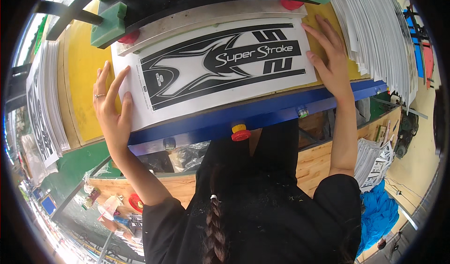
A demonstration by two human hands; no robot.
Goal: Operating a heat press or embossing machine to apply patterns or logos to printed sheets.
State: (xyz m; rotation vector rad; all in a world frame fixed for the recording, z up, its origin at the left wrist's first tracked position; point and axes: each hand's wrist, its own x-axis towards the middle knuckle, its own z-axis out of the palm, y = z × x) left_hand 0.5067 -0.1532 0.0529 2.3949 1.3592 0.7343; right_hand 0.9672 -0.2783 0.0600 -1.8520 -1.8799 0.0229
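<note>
Worn on my head, this wide fisheye looks down over my braid (215, 226), facing my left hand (111, 97), right hand (333, 60) and sheet (192, 69) from close above; floor (412, 175) reaches its right rim.

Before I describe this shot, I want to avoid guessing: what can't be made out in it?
All in the head view:
Far edge of the sheet: hidden by the metal bar.
Palms of the left hand and right hand: hidden by the hands' own backs.
Right stack: cut off by the upper edge.
Sheet's tiny margin print: too small.
Blue pile: partly behind the right sleeve.
</note>
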